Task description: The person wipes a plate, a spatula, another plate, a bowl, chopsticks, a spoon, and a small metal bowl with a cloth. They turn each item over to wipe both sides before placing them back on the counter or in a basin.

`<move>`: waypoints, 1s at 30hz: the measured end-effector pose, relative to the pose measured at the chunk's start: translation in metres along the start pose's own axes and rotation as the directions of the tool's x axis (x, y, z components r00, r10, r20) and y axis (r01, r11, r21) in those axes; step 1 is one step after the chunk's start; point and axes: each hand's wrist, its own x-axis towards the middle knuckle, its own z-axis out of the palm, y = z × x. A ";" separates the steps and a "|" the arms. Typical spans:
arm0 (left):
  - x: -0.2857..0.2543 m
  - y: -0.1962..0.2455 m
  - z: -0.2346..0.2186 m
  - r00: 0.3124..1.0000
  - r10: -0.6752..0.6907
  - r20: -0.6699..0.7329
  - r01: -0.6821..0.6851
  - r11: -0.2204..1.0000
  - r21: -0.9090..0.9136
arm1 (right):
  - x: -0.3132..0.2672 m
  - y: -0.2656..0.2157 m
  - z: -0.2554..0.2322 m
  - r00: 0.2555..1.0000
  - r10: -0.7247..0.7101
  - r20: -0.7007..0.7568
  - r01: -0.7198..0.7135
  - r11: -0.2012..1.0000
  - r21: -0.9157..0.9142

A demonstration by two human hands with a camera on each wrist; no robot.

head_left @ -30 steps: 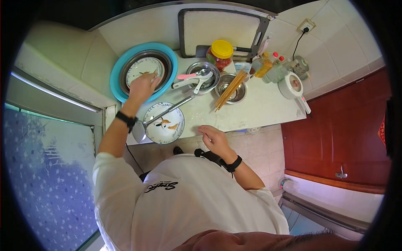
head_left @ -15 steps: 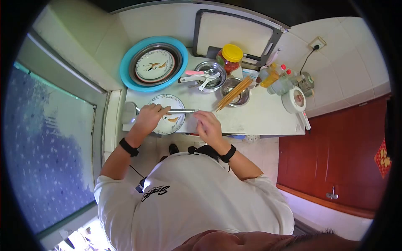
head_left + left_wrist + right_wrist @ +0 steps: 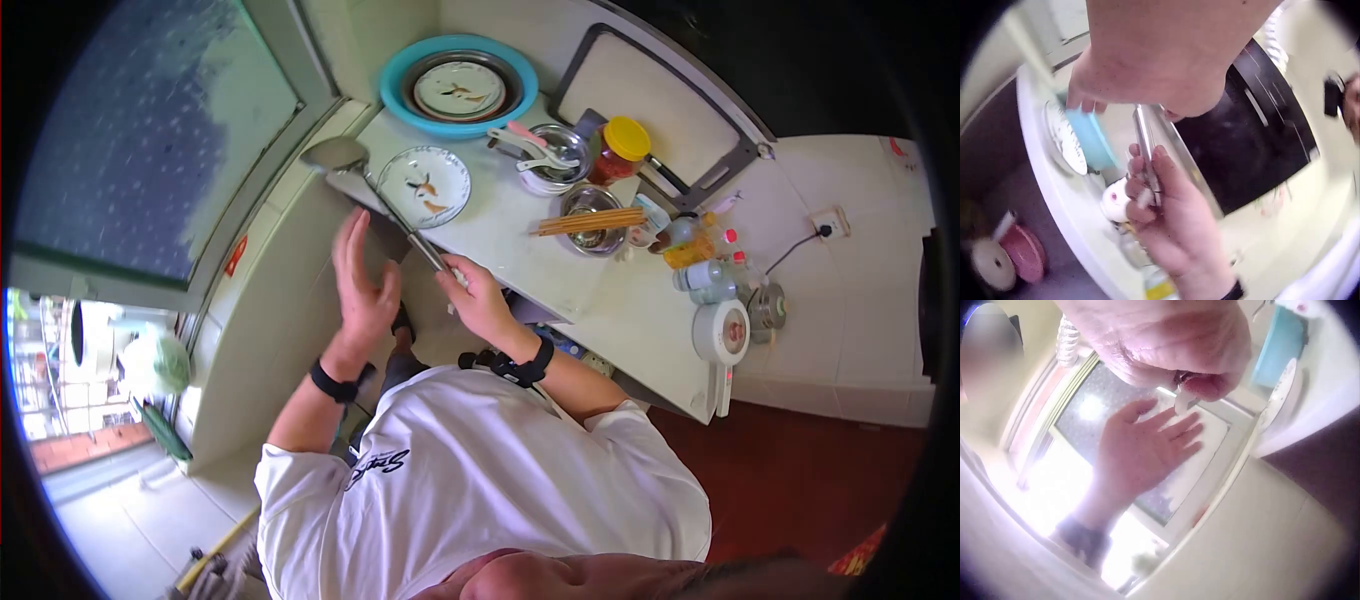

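While gripping a metal spatula (image 3: 408,228) by its handle near the centre of the head view, with the right hand's (image 3: 480,300) fingers curled round it, holds the left hand (image 3: 365,285) out just beside the shaft, left of centre, with fingers straight and spread apart. Has the spatula's broad end toward the upper left, near a deer-printed plate (image 3: 447,180) on the white counter (image 3: 505,238). Faces a blue basin (image 3: 455,128) at upper centre and chopsticks (image 3: 590,221) across a metal bowl (image 3: 598,242) right of centre.
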 end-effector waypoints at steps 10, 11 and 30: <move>-0.055 0.011 -0.062 0.534 -0.626 0.568 0.758 0.056 -0.650 | -0.033 -0.020 0.042 0.873 -0.488 -0.014 0.488 0.873 0.001; -0.061 0.016 -0.069 0.454 -0.692 0.561 0.787 0.017 -0.617 | -0.027 -0.024 0.047 0.817 -0.575 0.044 0.576 0.811 -0.105; -0.122 0.015 -0.187 0.313 -0.462 0.830 0.950 0.166 -0.266 | 0.030 -0.069 0.069 0.391 -0.649 0.653 0.908 0.156 -0.389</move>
